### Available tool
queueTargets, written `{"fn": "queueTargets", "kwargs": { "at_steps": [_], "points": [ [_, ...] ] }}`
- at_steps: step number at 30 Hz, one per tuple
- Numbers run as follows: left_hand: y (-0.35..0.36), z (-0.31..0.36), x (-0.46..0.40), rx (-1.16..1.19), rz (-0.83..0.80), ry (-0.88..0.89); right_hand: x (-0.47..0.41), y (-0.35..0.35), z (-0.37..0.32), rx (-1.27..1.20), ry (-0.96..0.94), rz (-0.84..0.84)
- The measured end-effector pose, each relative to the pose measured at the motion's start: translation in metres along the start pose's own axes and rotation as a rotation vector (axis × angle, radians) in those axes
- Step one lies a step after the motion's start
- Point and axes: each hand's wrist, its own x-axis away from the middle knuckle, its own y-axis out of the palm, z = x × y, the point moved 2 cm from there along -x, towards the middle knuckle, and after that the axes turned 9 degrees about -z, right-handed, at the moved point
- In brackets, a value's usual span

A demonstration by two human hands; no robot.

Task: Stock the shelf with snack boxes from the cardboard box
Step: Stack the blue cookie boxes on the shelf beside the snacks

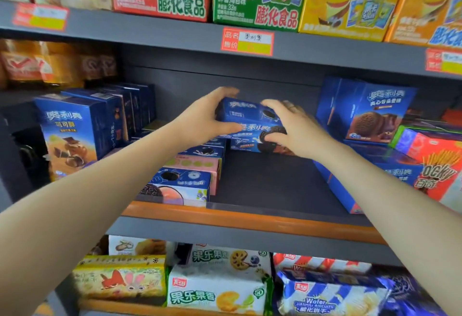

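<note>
Both my hands reach deep into the middle shelf (250, 218). My left hand (202, 118) grips the left end of a blue Oreo snack box (243, 112) that sits on top of a short stack. My right hand (297, 128) holds the right end of that box and of the second blue box (252, 132) just under it. A third blue box (246, 146) lies at the bottom of the stack, at the back of the shelf. The cardboard box is out of view.
A row of flat Oreo boxes (185, 180) runs forward on the left of the stack. Tall blue boxes (72, 130) stand further left, another blue box (370, 110) and a red Pocky box (435, 165) stand right. Bare shelf floor (270, 183) lies between.
</note>
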Motion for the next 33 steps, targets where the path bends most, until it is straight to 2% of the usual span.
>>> {"fn": "queueTargets", "kwargs": {
  "at_steps": [2,4,7,9,13,18,21,25,28,30,33],
  "points": [
    [-0.001,-0.003,0.009,-0.205,-0.079,-0.003,-0.01,0.001,0.009,0.101,0.057,0.053],
    [-0.002,-0.012,0.024,-0.425,-0.26,-0.072,-0.024,0.006,0.024,0.188,0.151,0.098],
    [0.007,-0.034,0.044,-0.528,-0.471,-0.198,-0.046,0.019,0.043,0.181,0.261,0.064],
    [0.016,-0.044,0.049,-0.524,-0.459,-0.192,-0.059,0.03,0.051,0.184,0.278,0.009],
    [0.02,-0.051,0.046,-0.477,-0.335,-0.109,-0.08,0.056,0.061,0.185,0.272,-0.056],
    [0.023,-0.052,0.041,-0.49,-0.358,-0.127,-0.102,0.078,0.069,0.147,0.265,-0.093],
    [0.023,-0.051,0.04,-0.49,-0.366,-0.138,-0.106,0.088,0.063,0.16,0.237,-0.062],
    [0.023,-0.05,0.036,-0.498,-0.343,-0.125,-0.097,0.102,0.05,0.265,0.264,0.081],
    [0.025,-0.05,0.032,-0.519,-0.33,-0.126,-0.08,0.101,0.059,0.368,0.219,0.068],
    [0.025,-0.051,0.028,-0.542,-0.337,-0.13,-0.068,0.097,0.078,0.318,0.36,0.034],
    [0.026,-0.053,0.024,-0.543,-0.351,-0.143,-0.053,0.098,0.097,0.034,0.572,-0.022]
  ]
}}
